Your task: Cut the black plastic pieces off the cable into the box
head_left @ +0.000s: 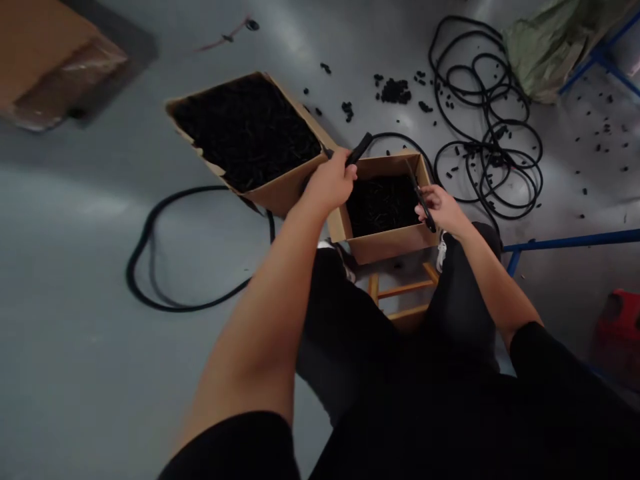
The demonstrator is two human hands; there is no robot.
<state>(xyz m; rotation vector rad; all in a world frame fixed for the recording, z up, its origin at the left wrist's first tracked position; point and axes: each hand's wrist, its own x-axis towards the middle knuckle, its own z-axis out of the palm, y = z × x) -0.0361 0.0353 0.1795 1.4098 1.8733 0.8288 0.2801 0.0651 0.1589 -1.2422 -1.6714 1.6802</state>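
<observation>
Closed around a black hose (361, 148), the fingers of the left hand (331, 181) curl over it just beyond the left rim of the smaller carton (395, 247); how firmly they press cannot be told. The right hand (440, 208) pinches a slim, dark-handled tool (428, 217) between thumb and fingers over the carton's right side, its narrow end pointing away from the person.

Beyond the carton and to its right, loose coils (484, 143) lie on the floor; a wider loop (131, 273) lies to its left. Such rounded bends suggest rubbery stock, pliable but springy, light in a short length, with trailing weight that may tug or twist. It looks hardly fragile, perhaps a little grippy to the skin. A full-finger hold close to the end would probably steady it best; the tool seems light and rigid, best held by its handle, clear of the narrow end.
</observation>
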